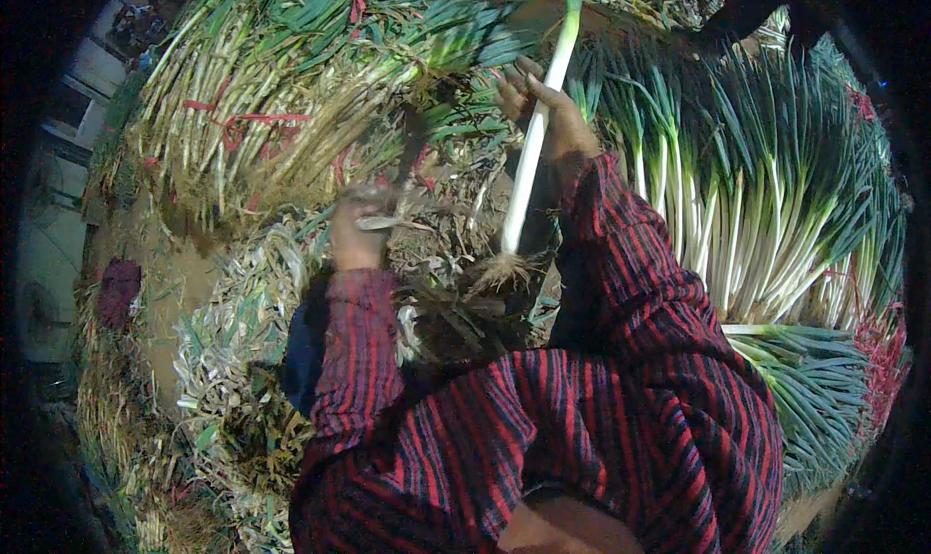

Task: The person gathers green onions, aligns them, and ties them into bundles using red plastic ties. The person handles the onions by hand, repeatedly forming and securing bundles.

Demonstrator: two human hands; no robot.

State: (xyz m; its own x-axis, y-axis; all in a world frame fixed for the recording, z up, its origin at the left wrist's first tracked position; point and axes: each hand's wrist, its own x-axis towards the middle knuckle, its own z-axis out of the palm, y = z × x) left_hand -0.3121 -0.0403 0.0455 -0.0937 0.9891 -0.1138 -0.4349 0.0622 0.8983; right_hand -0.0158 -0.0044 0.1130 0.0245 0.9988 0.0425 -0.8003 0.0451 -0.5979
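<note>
My right hand [556, 114] grips a long green onion [534, 147] around the upper part of its white shank. The stalk leans, its green end pointing up and its bushy roots [507, 269] hanging low. My left hand [358, 227] is motion-blurred and sits to the left, apart from the stalk. It seems closed around a pale strip of peeled leaf [385, 224]; the blur hides the exact grip. Beneath both hands lie dry peelings and soil [451, 249].
At upper left, untrimmed green onions [269, 110] lie in bundles with red ties. Clean white-stemmed green onions [749, 190] are laid in rows on the right, with more leafy ones [807, 394] below. A heap of peelings [240, 336] spreads at left. Red ties [880, 372] hang at far right.
</note>
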